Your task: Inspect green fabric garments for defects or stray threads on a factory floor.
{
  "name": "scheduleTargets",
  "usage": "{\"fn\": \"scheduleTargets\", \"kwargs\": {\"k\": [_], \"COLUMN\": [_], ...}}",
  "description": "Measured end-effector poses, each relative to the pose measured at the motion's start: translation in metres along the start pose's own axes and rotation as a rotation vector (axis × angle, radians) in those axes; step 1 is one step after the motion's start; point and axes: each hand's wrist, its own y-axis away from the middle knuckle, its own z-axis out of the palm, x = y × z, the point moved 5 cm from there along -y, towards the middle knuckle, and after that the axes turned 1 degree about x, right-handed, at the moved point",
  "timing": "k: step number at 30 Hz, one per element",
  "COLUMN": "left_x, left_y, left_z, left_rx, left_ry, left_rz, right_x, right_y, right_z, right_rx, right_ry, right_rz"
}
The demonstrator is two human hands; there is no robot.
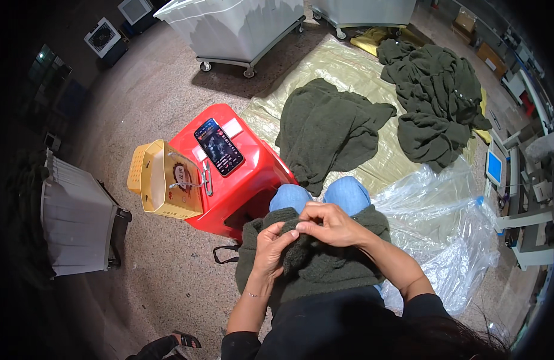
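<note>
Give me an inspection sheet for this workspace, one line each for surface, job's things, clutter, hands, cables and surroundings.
Surface: speckled floor, partly covered by a yellowish sheet.
Job's things: dark green knit garment on the lap; another garment spread on the sheet; a pile of garments beyond it.
Clutter: red stool carrying a phone; yellow paper bag beside it; clear plastic bags.
Hands: left hand grips the lap garment; right hand pinches it with the fingers.
Cables: nothing seen.
Surroundings: wheeled bins behind; grey bin on the left; machines on the right.
</note>
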Motion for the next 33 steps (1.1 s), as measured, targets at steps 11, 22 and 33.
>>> {"fn": "scheduleTargets", "kwargs": {"k": [11,22,33], "left_x": [0.004,0.008,0.013], "left_y": [-0.002,-0.005,-0.016], "left_z": [0.008,-0.001,0.004], "left_rx": [0.02,0.297,0.107], "left_ry": [0.018,-0.207,-0.299], "left_rz": [0.058,0.518,0.253], "right_x": [-0.001,-0.033,-0.034], "right_y": [-0.005,0.003,0.015], "right_z": [-0.003,0.012,0.006], "right_rx": [0.059,0.045,-0.032], "right_ry": [0.088,0.367,0.465], "right_rz": [0.011,-0.286,-0.268]}}
